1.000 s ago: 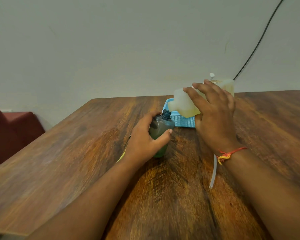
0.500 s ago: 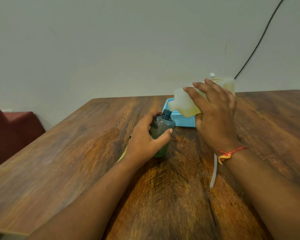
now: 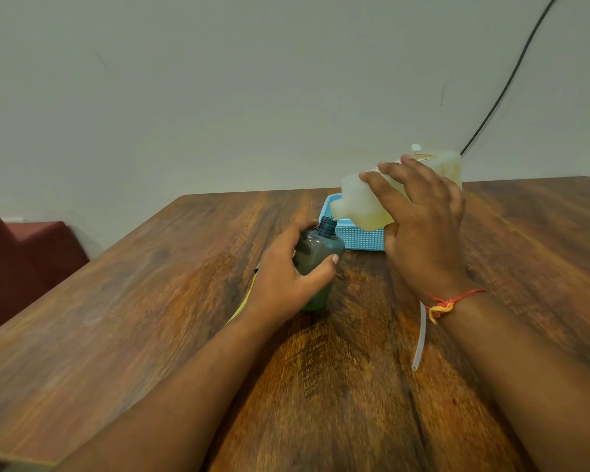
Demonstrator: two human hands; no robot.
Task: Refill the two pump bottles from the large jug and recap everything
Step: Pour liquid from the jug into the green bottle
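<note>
Here, wooden table (image 3: pixel 150 301) against plain wall (image 3: pixel 218 80); maroon seat (image 3: pixel 24 260) beside.

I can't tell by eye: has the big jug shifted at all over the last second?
No, hardly at all. The jug stays tipped in the right hand, its spout just above the green bottle neck, in front of the blue basket.

— How is the left hand (image 3: pixel 286 281) set?
— Forearm reaching in from the lower left, fingers curled round the dark bottle (image 3: pixel 315 264), thumb (image 3: pixel 322 267) pressed across its front.
— And the right hand (image 3: pixel 423 229)?
— Raised higher, wrist bent, fingers (image 3: pixel 389 189) spread over the top of the tipped jug (image 3: pixel 365 206), thumb underneath. A red and yellow thread (image 3: pixel 447 303) circles that wrist.
</note>
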